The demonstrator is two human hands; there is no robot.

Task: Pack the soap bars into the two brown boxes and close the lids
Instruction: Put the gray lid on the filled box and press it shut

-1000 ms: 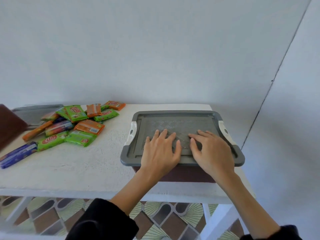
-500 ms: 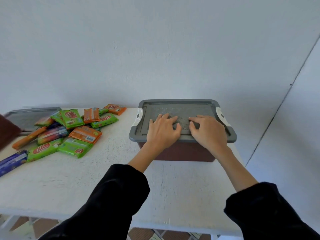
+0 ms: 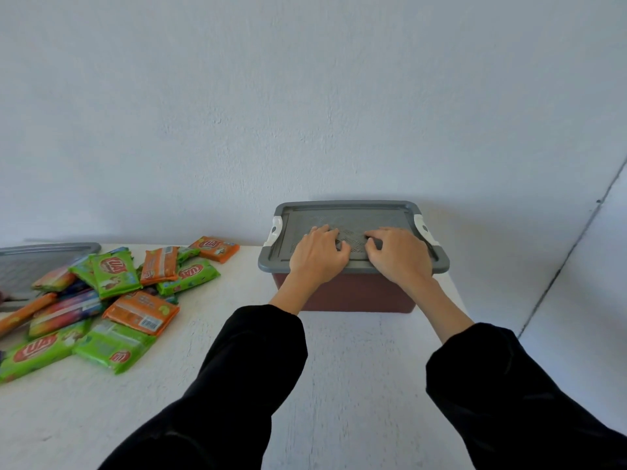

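A brown box point(image 3: 356, 296) with a grey lid point(image 3: 349, 215) on it stands at the table's far right, close to the wall. White latches sit at both of the lid's short ends. My left hand point(image 3: 317, 256) and my right hand point(image 3: 400, 256) rest side by side on the lid's near half, fingers bent, fingertips pressing on its patterned middle. A heap of several green, orange and multicoloured soap bars point(image 3: 115, 293) lies at the left of the table, away from both hands.
A second grey lid point(image 3: 34, 256) lies flat behind the soap heap at the far left. The white table point(image 3: 356, 368) ends just right of the box. A wall stands right behind the box, with a room corner point(image 3: 559, 273) to the right.
The closed box has slid away from the table's near edge to the back by the wall, both hands staying on its lid. My fingers have bent more.
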